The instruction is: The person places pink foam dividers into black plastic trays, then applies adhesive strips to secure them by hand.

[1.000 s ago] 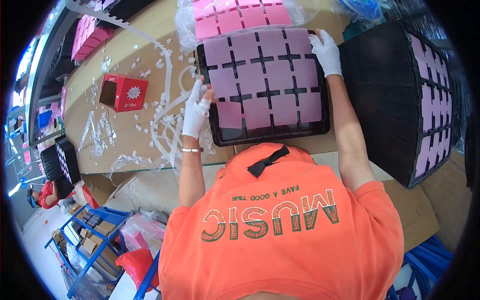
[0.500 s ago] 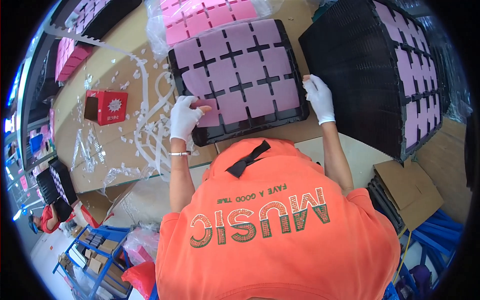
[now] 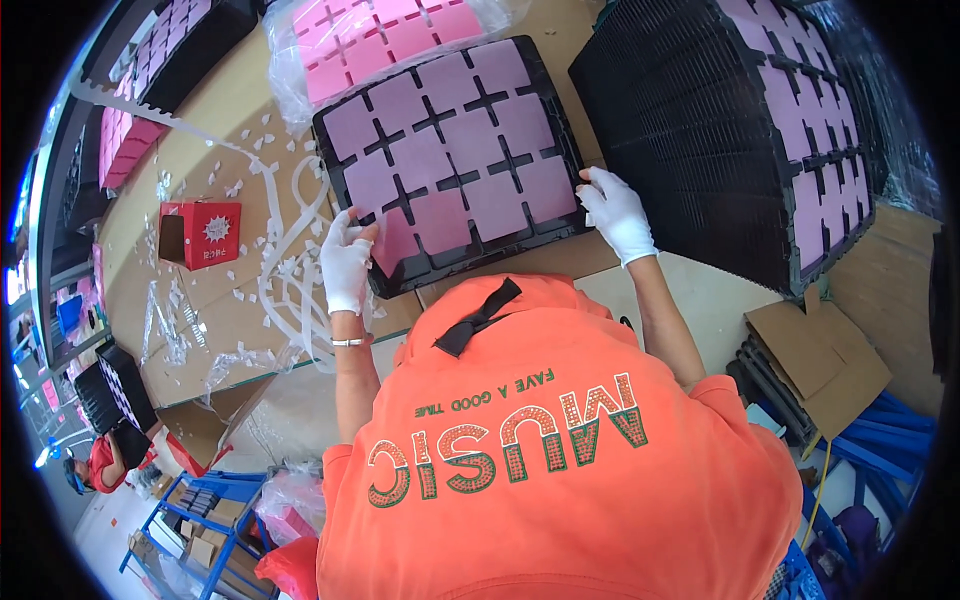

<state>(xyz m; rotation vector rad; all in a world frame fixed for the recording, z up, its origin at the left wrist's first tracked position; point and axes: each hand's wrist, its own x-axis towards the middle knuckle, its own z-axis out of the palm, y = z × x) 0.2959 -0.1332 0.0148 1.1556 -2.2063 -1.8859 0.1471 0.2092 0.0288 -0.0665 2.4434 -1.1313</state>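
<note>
A shallow black tray point(image 3: 487, 258) lies tilted in front of me on the workbench. A thin purple sheet point(image 3: 450, 142) covers most of it, with the tray's black cross-shaped dividers showing through its slots. The sheet's near-left corner is pinker than the rest. My left hand point(image 3: 346, 265), in a white glove with bare fingertips, is closed on the tray's near-left edge, thumb beside the sheet's corner. In a matching glove, my right hand point(image 3: 617, 214) has its fingertips closed on the tray's right rim.
To the right stands a tall stack of black trays point(image 3: 680, 150) with purple sheets. Pink slotted sheets in clear plastic point(image 3: 370, 42) lie beyond my tray. A red box point(image 3: 200, 235), white strips and scraps lie at left. A cardboard box point(image 3: 820, 365) sits lower right.
The sheet's left part, lifted and creased before, now lies flat over the dividers. My left hand has moved from the sheet's corner to the tray's edge. The view has shifted slightly.
</note>
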